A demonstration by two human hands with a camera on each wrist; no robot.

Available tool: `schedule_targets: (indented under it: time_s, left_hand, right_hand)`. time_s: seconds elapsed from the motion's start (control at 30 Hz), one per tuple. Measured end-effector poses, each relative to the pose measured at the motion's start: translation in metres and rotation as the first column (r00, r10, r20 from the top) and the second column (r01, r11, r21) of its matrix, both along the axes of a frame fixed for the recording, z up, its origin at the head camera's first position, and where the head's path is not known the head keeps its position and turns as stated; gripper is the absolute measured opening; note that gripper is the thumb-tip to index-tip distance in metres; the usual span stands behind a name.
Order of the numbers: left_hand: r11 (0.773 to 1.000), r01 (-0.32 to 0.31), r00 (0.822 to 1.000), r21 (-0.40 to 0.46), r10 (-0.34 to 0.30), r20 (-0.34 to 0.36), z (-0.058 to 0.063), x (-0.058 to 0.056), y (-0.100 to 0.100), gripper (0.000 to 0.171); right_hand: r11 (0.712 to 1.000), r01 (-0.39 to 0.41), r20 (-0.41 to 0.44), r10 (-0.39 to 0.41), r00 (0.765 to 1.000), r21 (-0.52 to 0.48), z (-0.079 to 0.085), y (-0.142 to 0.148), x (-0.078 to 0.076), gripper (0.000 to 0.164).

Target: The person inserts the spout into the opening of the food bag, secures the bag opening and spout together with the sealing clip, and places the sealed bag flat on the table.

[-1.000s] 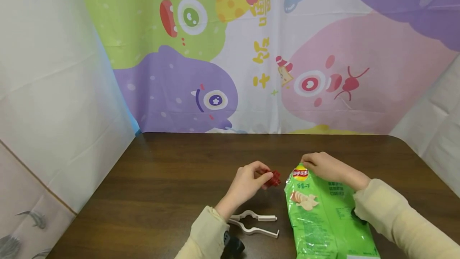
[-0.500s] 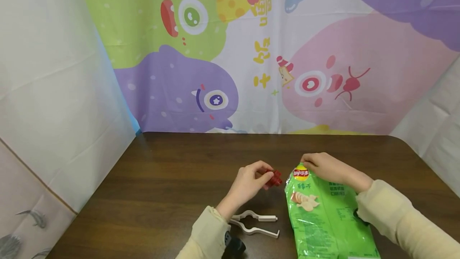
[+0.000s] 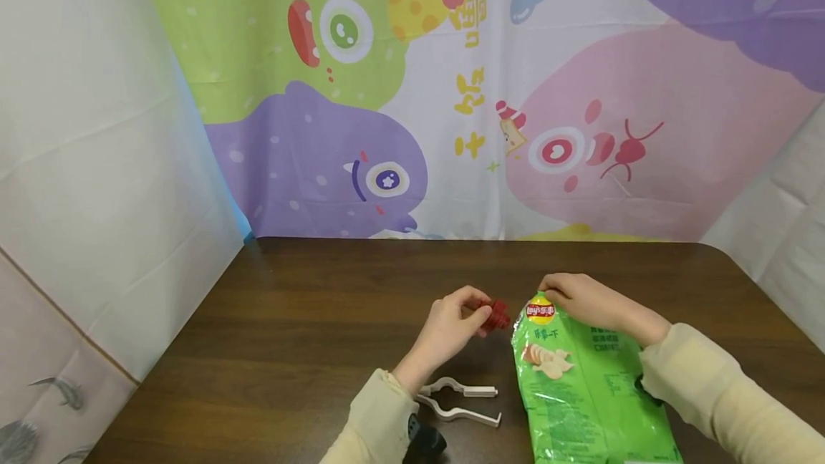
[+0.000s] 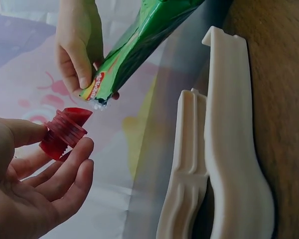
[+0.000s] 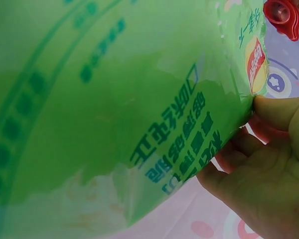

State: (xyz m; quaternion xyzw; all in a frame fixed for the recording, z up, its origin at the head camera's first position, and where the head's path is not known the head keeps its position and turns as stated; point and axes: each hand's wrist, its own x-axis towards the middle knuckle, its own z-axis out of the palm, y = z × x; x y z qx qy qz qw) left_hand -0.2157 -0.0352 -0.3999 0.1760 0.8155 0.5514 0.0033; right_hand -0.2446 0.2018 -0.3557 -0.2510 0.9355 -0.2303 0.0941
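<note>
One pinch each: your left hand has the red piece, your right hand the bag, cut off below; left cuff part-hides the clip

The left hand and right hand are bare; the left sleeve is pale cream cloth with a wide, wrinkled cuff; a black wrist camera sits at that cuff's four o'clock; the right sleeve matches, a small black piece showing at its nine o'clock.
</note>
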Motion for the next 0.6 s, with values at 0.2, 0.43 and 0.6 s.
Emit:
schedule_targets:
  time_s: [0.2,0.43,0.6]
  left_hand:
    - [0.999,0.025,0.999,0.028,-0.026,0.041,-0.001,0.0,0.005,0.016]
    - [0.998,0.029,0.998,0.051,-0.032,0.056,-0.003,0.0,0.009,0.016]
    - [0.998,0.025,0.998,0.049,-0.028,0.059,-0.005,0.0,0.012,0.015]
  right_hand:
    - [1.0,-0.001,-0.017,0.001,1.0,0.001,0.0,-0.001,0.0,0.018]
    - [1.0,-0.016,-0.029,0.016,0.999,0.0,-0.001,-0.002,-0.001,0.019]
    - [1.0,-0.029,-0.034,0.029,0.999,-0.004,-0.001,-0.003,-0.001,0.019]
